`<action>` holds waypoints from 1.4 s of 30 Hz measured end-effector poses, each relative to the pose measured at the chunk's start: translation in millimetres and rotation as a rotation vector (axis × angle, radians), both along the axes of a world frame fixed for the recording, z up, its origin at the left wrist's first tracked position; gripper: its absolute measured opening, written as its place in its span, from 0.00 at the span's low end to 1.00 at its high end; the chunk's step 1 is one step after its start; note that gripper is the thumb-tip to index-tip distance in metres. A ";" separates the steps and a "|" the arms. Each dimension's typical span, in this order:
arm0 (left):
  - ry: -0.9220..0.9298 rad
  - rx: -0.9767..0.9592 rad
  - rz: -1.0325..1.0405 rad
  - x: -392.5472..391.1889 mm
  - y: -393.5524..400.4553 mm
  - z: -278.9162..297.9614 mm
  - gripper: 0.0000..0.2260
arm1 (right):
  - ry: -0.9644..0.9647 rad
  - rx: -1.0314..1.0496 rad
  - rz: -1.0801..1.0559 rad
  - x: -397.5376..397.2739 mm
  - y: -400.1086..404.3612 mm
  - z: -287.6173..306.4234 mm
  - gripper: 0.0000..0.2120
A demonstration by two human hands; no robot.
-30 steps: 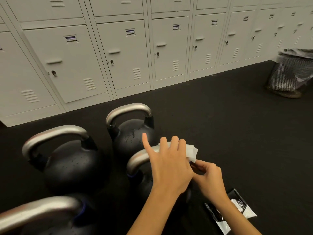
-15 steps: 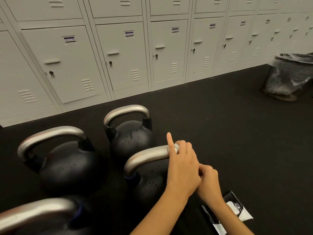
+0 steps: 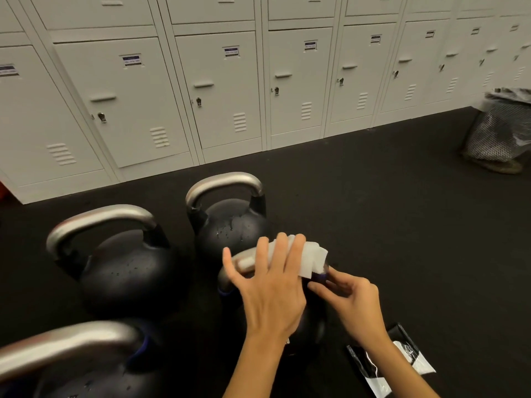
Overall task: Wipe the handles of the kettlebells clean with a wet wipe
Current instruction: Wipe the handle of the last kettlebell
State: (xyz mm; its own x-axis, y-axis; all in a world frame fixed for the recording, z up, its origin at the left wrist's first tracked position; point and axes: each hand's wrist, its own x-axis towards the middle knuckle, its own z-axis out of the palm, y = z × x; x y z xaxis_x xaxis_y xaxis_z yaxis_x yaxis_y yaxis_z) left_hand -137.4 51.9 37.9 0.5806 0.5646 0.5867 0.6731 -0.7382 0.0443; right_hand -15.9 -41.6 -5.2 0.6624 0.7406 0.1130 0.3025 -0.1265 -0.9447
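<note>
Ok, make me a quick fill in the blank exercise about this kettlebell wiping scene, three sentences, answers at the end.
1. The left hand presses a white wet wipe onto a kettlebell's ____.
2. The number of kettlebells in view is ____.
3. The torn wipe packet lies on the floor beside the ____ forearm.

Missing words: handle; four; right

White wet wipe (image 3: 311,258); black kettlebells (image 3: 126,271), silver handles (image 3: 97,219); cream lockers (image 3: 227,87)
</note>
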 end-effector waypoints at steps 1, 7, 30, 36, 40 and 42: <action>-0.023 0.003 0.026 -2.1 0.9 -2.4 0.24 | 0.009 -0.001 0.000 0.0 0.1 -0.3 0.17; -0.106 -0.002 0.115 -20.7 9.9 -9.0 0.24 | 0.028 0.012 -0.011 1.3 1.8 -3.6 0.17; -1.099 -0.987 0.287 -46.0 2.7 -0.1 0.15 | -0.292 -0.379 -0.053 -2.9 -3.5 42.7 0.39; -1.409 -1.218 0.242 -48.0 28.6 60.6 0.11 | -0.658 -0.178 -0.092 -26.3 8.1 124.0 0.25; -1.238 -1.304 0.207 -37.2 69.9 112.3 0.09 | -0.456 0.024 0.108 -44.4 45.5 166.8 0.13; -1.158 -1.352 0.161 -38.6 92.7 138.0 0.11 | -0.305 0.094 0.187 -51.0 73.2 185.5 0.14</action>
